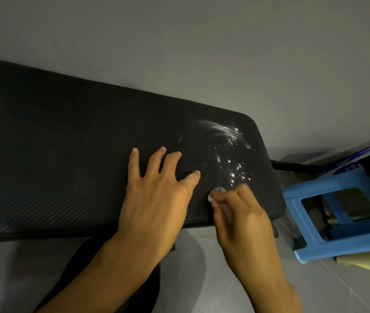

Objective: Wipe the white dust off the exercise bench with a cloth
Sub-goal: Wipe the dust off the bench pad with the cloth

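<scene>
Black bench [66,154] — blurred right hand [245,220] half-hides something whitish [219,189].

Head-worn view, looking steeply down, close over the bench [66,154]

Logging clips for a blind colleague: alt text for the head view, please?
A person's right hand grips a small white cloth against a black exercise bench, at the near edge of a scatter of white dust. The left hand rests spread flat on the bench beside it; a blue stool stands on the floor to the right.
</scene>
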